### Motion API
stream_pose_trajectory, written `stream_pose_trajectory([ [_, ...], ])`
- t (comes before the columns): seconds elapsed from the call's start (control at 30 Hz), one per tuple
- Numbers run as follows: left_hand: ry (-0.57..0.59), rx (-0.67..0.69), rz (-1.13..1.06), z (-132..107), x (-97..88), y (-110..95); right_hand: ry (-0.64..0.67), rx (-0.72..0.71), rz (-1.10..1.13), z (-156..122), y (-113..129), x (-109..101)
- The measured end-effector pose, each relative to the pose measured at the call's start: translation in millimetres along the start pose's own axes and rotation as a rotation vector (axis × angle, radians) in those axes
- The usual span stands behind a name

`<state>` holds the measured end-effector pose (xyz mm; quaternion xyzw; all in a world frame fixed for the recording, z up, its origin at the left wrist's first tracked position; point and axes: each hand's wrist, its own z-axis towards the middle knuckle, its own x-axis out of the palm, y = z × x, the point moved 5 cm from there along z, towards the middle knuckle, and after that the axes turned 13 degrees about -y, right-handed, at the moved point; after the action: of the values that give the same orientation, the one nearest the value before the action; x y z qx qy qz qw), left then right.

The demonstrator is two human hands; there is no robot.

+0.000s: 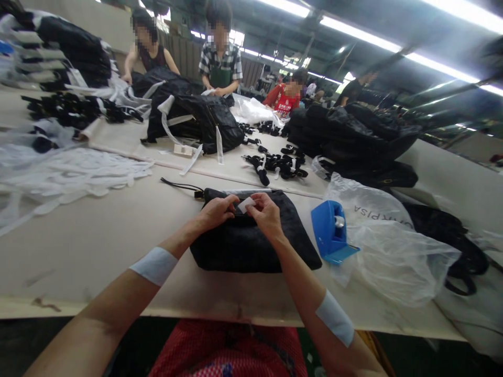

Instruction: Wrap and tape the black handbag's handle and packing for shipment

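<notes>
A black bag (pixel 236 246) lies flat on the table before me, with a thin strap (pixel 178 184) sticking out at its upper left corner. Over its upper part, my right hand (pixel 267 212) pinches a small white piece (pixel 246 204), perhaps paper or tape. My left hand (pixel 219 210) is closed at the bag's upper edge, just left of that piece. Whatever its fingertips grip, if anything, is too small to make out. Pale blue-white patches cover part of both my forearms.
Right of the bag stands a blue tape dispenser (pixel 328 230), beside clear plastic bags (pixel 396 251). White strips (pixel 74 175) are heaped at left. Bundled black straps (pixel 275 166) and a larger black bag (pixel 200 123) lie across the table. Stacked black bags (pixel 346 139) sit farther right; several people work beyond.
</notes>
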<state>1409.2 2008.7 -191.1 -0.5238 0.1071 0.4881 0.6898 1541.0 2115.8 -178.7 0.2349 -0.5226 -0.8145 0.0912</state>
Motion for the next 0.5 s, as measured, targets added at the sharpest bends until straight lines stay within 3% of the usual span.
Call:
stream_pose_trajectory([
  [0.2,-0.017,-0.038,-0.035,-2,1.2,2,0.015,-0.046,-0.086,1,1,4],
  [0.5,-0.066,-0.068,-0.064,-4,5.5,6,0.058,0.105,0.005,4,-16,12],
])
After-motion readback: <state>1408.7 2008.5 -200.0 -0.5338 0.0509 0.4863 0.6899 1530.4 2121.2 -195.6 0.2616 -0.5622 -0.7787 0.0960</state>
